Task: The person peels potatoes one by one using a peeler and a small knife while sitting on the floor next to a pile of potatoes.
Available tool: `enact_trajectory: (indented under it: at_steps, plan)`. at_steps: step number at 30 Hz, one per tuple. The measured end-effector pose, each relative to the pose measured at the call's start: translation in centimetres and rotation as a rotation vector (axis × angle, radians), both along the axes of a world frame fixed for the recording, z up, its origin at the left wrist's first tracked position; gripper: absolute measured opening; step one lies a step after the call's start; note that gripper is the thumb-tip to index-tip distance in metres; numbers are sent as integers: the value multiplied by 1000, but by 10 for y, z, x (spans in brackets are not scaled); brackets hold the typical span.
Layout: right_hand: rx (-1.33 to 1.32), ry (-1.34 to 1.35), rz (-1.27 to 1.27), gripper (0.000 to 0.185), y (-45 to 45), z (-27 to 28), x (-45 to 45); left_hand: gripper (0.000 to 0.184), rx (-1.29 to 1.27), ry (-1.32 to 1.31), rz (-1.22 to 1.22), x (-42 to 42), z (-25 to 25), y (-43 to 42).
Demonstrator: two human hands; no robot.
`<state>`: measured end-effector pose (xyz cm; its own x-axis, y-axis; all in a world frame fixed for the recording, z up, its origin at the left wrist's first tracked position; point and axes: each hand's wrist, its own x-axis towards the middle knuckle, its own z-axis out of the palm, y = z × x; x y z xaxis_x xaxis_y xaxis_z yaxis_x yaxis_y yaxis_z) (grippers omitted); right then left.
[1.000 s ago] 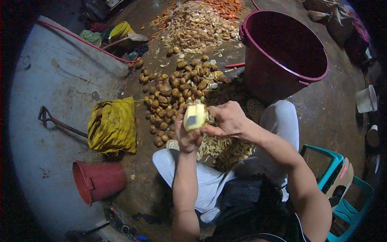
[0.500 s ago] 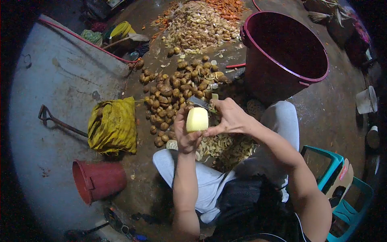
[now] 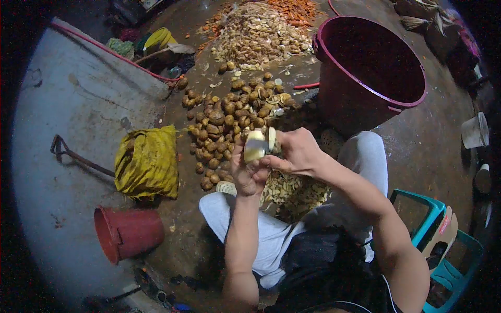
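My left hand [image 3: 249, 175] is closed around a peeled, pale yellow potato [image 3: 254, 155], held up over my crossed legs. My right hand [image 3: 301, 151] grips a knife whose short grey blade [image 3: 258, 145] lies across the potato; motion blurs it, and the fingers hide most of the handle. A pale strip [image 3: 272, 139] shows beside the blade; whether it is a peeling or part of the knife I cannot tell. Beyond my hands, a heap of unpeeled brown potatoes [image 3: 215, 117] covers the floor. Peelings [image 3: 297, 193] lie under my hands.
A big dark red tub [image 3: 344, 99] stands at the right. On the left are a yellow sack [image 3: 146, 164], a red bucket [image 3: 133, 235] and a long-handled tool [image 3: 83, 159]. Farther back rise a pale heap of peelings [image 3: 255, 36] and orange scraps [image 3: 295, 13]. A teal stool [image 3: 425, 203] is at lower right.
The blade has come from behind the potato to lie across its near face. The potato has tilted in my left hand, and my right hand has shifted slightly.
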<state>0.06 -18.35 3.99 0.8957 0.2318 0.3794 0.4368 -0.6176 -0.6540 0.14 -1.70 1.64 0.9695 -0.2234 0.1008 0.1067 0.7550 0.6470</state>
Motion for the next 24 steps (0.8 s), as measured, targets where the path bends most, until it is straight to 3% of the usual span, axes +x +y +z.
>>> enact_trajectory:
  at_steps: [2, 5, 9, 12, 14, 18, 20, 22, 24]
  plan:
    - [119, 100, 16, 68, -3, 3, 2, 74, -38, 26, -24, 1, -2, -1]
    - [31, 214, 13, 83, -9, 9, 5, 77, -14, -57, -112, 1, -8, 5]
    - [-17, 210, 26, 80, -13, 14, 2, 75, -11, -92, -173, 4, -3, 9]
    - [9, 204, 48, 77, -11, 12, -1, 73, 66, -162, -128, 5, -1, 10]
    - [-171, 116, -15, 69, -7, 9, -4, 70, 109, -163, -40, 4, 3, 9]
    - [-179, 25, -25, 63, -1, 11, -9, 68, 97, -104, -17, 4, -2, 10]
    - [35, 35, 12, 59, -1, 2, -5, 69, 78, -117, -13, 4, 2, 4]
    - [46, 122, 4, 62, -7, 5, 0, 70, 121, 19, 51, 4, 3, 3]
    - [113, 277, -41, 66, -10, 7, 6, 68, 129, -42, 37, 5, 0, 7]
